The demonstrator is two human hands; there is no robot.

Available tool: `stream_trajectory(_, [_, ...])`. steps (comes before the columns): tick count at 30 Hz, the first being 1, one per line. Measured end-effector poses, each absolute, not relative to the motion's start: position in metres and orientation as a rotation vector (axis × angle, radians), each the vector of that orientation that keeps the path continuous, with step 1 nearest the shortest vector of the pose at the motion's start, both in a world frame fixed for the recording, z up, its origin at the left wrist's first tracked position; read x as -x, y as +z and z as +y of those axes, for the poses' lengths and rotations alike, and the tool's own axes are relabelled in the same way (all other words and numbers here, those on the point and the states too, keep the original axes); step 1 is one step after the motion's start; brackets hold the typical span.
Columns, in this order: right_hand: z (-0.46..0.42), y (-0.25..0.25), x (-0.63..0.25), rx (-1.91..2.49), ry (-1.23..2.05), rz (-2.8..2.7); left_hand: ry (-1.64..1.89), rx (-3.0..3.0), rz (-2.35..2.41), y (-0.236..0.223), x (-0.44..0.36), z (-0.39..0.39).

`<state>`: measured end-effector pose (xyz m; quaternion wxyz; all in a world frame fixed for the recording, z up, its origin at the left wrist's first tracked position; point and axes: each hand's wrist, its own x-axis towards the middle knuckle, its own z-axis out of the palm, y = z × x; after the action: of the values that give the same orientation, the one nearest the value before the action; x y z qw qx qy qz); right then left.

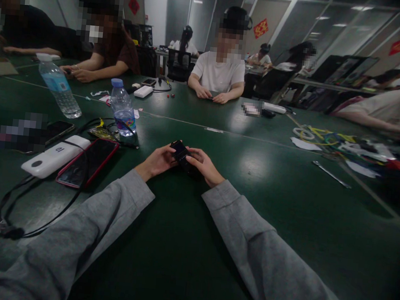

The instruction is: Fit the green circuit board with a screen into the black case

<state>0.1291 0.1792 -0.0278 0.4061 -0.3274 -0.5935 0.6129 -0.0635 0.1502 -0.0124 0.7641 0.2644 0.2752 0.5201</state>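
Between both hands, just above the green table (236,210), is a small black boxy device (181,154) with faint light marks on its face; its exact kind does not show. My left hand (158,161) grips its left end, thumb on top and fingers curled beneath. From the other side, my right hand (203,165) closes on it, thumb resting on the dark face. The fingers under the device are partly hidden. Grey sleeves cover both of my forearms.
To the left lie a white power bank (56,155), a red-cased phone (88,162) and a black cable. Two water bottles (123,114) (60,87) stand behind them. On the right are a wrench (331,174) and tangled cables (328,139). A person (220,71) sits opposite; others sit around.
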Motion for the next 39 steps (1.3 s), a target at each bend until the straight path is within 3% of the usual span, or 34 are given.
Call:
stream_trajectory(13, [0.181, -0.024, -0.131, 0.945, 1.524, -1.14, 1.256, -0.797, 0.813, -0.021, 0.044, 0.151])
stream_trajectory(39, [0.186, -0.029, -0.134, 0.915, 1.54, -1.24, 1.309, -0.734, 0.875, -0.016, 0.042, 0.15])
